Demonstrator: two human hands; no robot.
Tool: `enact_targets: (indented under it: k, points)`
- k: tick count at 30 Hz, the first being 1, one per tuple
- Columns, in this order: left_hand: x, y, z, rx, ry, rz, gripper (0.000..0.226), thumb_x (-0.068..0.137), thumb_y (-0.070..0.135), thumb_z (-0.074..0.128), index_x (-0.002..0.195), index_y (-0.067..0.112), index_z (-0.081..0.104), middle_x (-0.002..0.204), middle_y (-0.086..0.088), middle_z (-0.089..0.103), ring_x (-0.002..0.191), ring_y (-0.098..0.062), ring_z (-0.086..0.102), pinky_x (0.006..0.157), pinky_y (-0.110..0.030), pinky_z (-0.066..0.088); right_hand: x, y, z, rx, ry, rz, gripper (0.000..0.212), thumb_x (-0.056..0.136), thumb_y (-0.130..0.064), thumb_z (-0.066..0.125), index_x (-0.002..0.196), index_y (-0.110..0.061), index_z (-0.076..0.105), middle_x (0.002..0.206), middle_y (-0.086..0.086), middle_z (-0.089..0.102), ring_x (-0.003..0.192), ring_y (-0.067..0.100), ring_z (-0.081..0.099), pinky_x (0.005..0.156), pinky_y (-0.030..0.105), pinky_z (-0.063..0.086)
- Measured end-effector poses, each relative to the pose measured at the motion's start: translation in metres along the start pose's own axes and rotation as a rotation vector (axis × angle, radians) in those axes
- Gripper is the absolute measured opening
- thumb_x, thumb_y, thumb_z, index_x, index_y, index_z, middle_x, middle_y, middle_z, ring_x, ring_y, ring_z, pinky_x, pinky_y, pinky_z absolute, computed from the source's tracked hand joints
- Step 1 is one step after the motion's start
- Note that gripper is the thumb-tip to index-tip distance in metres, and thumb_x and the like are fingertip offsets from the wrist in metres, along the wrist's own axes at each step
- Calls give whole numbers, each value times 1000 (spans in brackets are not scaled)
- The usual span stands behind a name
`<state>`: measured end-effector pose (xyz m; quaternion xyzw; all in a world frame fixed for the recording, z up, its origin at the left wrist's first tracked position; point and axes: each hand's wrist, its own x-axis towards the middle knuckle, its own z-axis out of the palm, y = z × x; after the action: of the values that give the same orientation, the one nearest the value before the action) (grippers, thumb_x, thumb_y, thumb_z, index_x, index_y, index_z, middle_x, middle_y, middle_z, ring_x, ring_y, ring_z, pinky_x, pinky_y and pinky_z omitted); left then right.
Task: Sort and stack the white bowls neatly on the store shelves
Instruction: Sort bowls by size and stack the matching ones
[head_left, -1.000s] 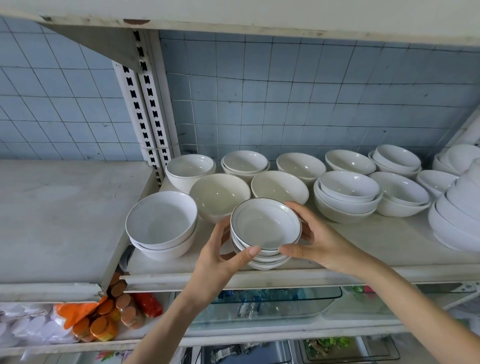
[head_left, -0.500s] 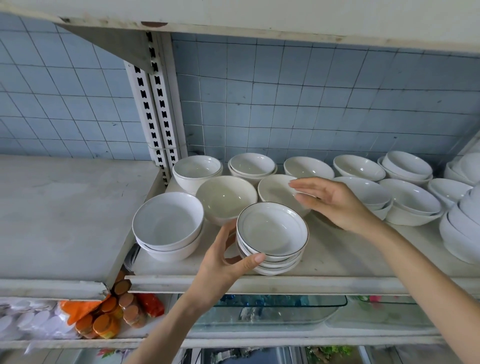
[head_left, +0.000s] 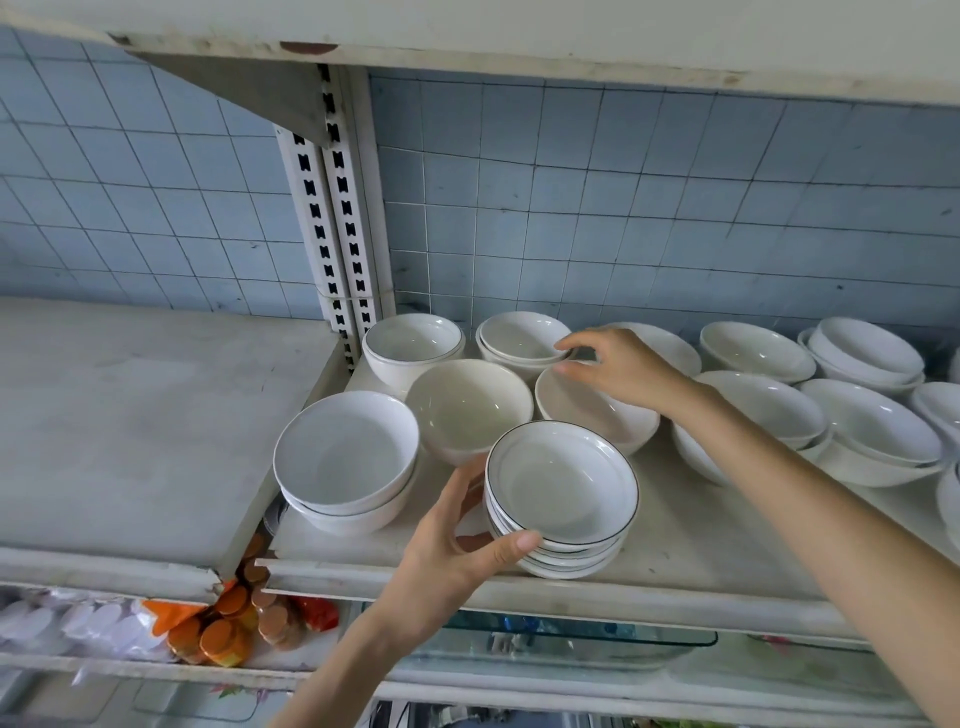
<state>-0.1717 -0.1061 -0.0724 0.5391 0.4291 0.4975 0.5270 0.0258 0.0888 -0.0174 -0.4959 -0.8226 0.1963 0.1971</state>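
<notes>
White bowls (head_left: 467, 408) upright on shelf (head_left: 691, 540); dark-rimmed stack (head_left: 561, 493) at front.

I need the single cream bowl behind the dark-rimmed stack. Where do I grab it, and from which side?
Probably best to take the cream bowl by its far rim from above, thumb inside the wall. It sits upright and open, and neighbours crowd its sides: the two-bowl stack is on its left, and the dark-rimmed stack, held by the left hand, is in front.

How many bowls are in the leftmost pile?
2: the upper bowl nests in the lower bowl, whose wall shows beneath it; another could be hidden between them.
</notes>
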Motion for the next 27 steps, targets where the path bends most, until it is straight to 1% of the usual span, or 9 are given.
enact_targets:
  k: [3, 6, 10, 13, 15, 19, 20, 22, 27]
  points:
    - [0, 0, 0, 4, -1, -3, 70, 68, 35, 78, 131, 27, 47, 125, 13, 60, 125, -6, 50, 88, -30, 53, 11, -8, 7, 8, -67, 8, 32, 91, -30, 60, 118, -13, 63, 114, -3, 64, 102, 12, 58, 85, 22, 41]
    - [1, -1, 0, 6, 2, -4, 70, 68, 36, 77, 131, 27, 47, 126, 13, 59, 126, -6, 49, 88, -31, 53, 21, -12, 10, -6, -110, -10, 23, 92, -30, 58, 102, -13, 70, 102, 0, 70, 95, 15, 62, 89, 32, 47]
    - [0, -1, 0, 7, 4, -2, 69, 69, 36, 78, 130, 28, 47, 126, 13, 59, 126, -7, 49, 88, -32, 54, 29, -10, 10, -50, -129, 13, 21, 89, -38, 60, 85, -20, 70, 86, -5, 69, 88, 16, 61, 85, 36, 48]
    - [0, -1, 0, 12, 11, -3, 69, 68, 37, 78, 130, 29, 48, 125, 13, 59, 126, -8, 49, 88, -34, 54, 31, -10, 8, -7, -150, 10, 18, 85, -40, 66, 82, -24, 71, 83, -11, 69, 86, 11, 63, 83, 34, 49]
    - [0, -1, 0, 14, 15, -4, 69, 68, 37, 78, 130, 29, 48, 126, 13, 59, 126, -8, 49, 88, -35, 54, 33, -11, 5, 25, -176, 14, 19, 82, -41, 69, 82, -23, 71, 84, -9, 70, 86, 10, 63, 80, 30, 49]
    - [0, -2, 0, 12, 17, -5, 70, 68, 36, 78, 131, 29, 47, 127, 13, 59, 126, -7, 49, 88, -34, 54, 38, -12, 2, 46, -222, 14, 18, 81, -34, 72, 86, -17, 71, 84, -6, 69, 76, 6, 60, 59, 13, 45]
    - [0, -2, 0, 12, 16, -4, 70, 69, 36, 78, 131, 29, 47, 127, 13, 59, 127, -7, 49, 88, -34, 54, 40, -12, 2, 58, -223, 9, 13, 81, -31, 72, 84, -18, 71, 82, -6, 68, 74, 5, 59, 60, 14, 46]
    - [0, -2, 0, 12, 14, -6, 70, 69, 35, 78, 132, 29, 46, 128, 13, 58, 127, -7, 48, 90, -36, 54, 41, -11, 3, 68, -214, -10, 5, 82, -25, 72, 80, -22, 69, 80, -5, 68, 74, 7, 59, 70, 25, 48]
    - [0, -2, 0, 22, 14, -8, 71, 69, 37, 78, 132, 31, 46, 128, 15, 58, 127, -7, 48, 91, -39, 54, 41, -10, 8, 37, -160, -58, 6, 86, -17, 67, 81, -19, 66, 78, -7, 63, 77, 11, 56, 74, 22, 42]
